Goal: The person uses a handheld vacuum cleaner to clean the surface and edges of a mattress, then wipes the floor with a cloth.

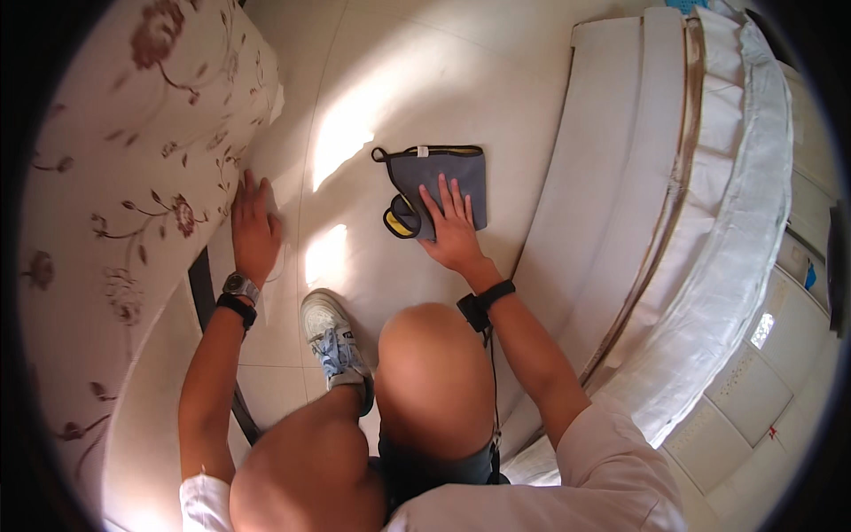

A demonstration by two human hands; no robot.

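Note:
A folded grey cloth (459, 166) with black edging, a small hanging loop and a yellow inner side lies on the pale tiled floor (512, 100). My right hand (453, 223) rests flat on top of it with the fingers apart. The cloth's lower left corner is curled and shows yellow. Off to the left, my left hand (256, 223) is spread low beside the edge of a flower-patterned fabric (153, 179); whether its palm touches the floor I cannot tell. Nothing shows in its grasp.
My shoe (332, 339) stands on the floor below the cloth, and my bent knee (435, 372) is between my arms. Along the right runs a long pale panel (598, 120) with whitish sheeting (758, 153) beyond it. A dark strip (203, 286) lies under the patterned fabric.

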